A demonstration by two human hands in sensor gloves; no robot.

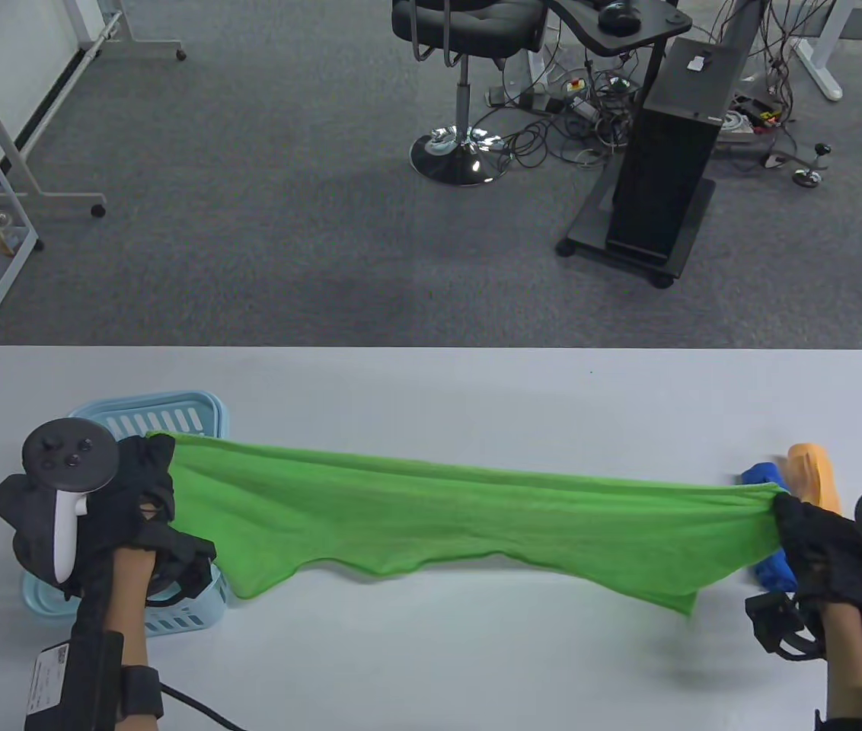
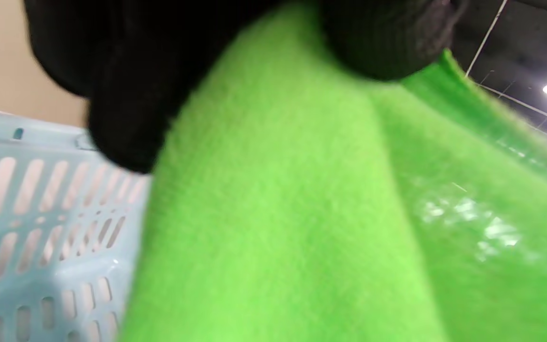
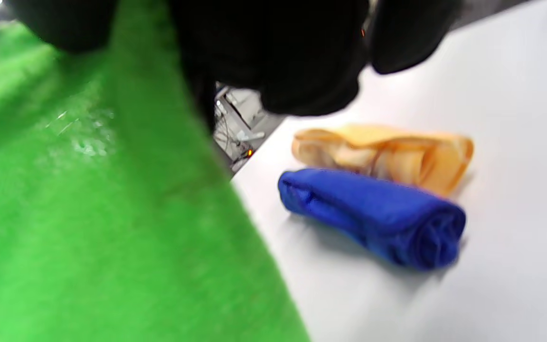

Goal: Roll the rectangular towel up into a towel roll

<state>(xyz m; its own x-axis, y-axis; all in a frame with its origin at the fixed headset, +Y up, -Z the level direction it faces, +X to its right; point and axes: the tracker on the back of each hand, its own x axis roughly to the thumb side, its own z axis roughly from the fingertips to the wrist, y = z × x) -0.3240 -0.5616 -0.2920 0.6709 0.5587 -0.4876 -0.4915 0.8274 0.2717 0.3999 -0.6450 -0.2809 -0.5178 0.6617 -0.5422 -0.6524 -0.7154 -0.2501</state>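
Bright green rectangular terry towel [image 1: 469, 518] stretched in the air above the desk, held by its two short ends, running from 9 o'clock to 3 o'clock across the near half of the table view, its lower edge sagging in soft scallops toward 6 o'clock. Left hand in a black sensor glove [image 1: 138, 502] gripping the left end, fingers [image 2: 126, 95] curled and bunching the cloth, hovering over a pale blue slotted plastic basket [image 1: 172, 415] at 9 o'clock. Right hand in a black glove [image 1: 812, 533] pinching the gathered right end at 3 o'clock, fingers [image 3: 278, 57] closed on the fabric. Likely held taut like this to pull out wrinkles and square the towel before laying it flat for rolling; rolling itself not yet begun. Just beyond the right hand, two finished rolls lying side by side: a royal blue towel roll [image 3: 373, 218] and a light orange towel roll [image 3: 387, 152], apparently set aside at the 3 o'clock edge to keep the middle free for work. Pale grey smooth desk [image 1: 438, 396] with rounded far corners, matte, spanning the view. Beyond it toward 12 o'clock, grey office carpet [image 1: 286, 190], a black swivel chair on a chrome base [image 1: 461, 91], a black stand with a tangle of cables at 1 o'clock, and white metal frames on casters at 10 o'clock.
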